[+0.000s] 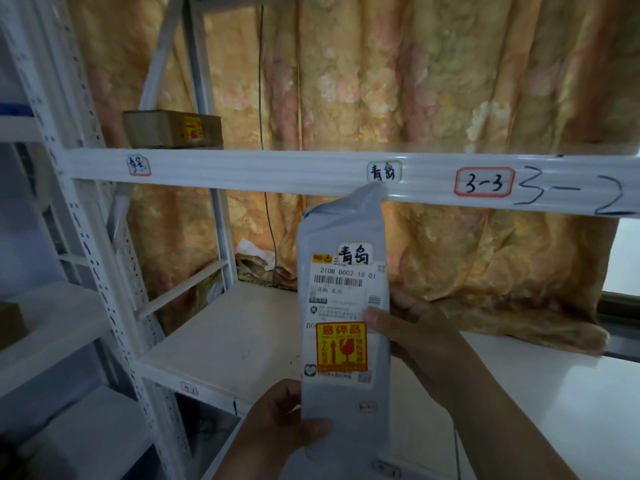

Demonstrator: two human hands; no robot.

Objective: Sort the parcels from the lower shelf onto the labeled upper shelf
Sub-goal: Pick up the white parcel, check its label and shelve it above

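Note:
I hold a grey plastic mailer parcel (346, 306) upright in front of the shelving. It carries a shipping label with handwritten characters and a red-and-yellow fragile sticker. My left hand (277, 424) grips its bottom left corner. My right hand (408, 337) holds its right edge, thumb on the label. The parcel's top touches the front rail of the upper shelf (242, 168), just below a green-bordered label (384, 171) with the same handwritten characters. A cardboard box (169, 128) sits on the upper shelf at the left, above a red-bordered label (138, 166).
A red-bordered tag reading 3-3 (484, 181) and handwritten 3-2 mark the rail to the right. The white lower shelf (225, 341) lies behind the parcel. A floral curtain (415, 98) hangs behind the rack. Another white rack (41, 306) stands at the left.

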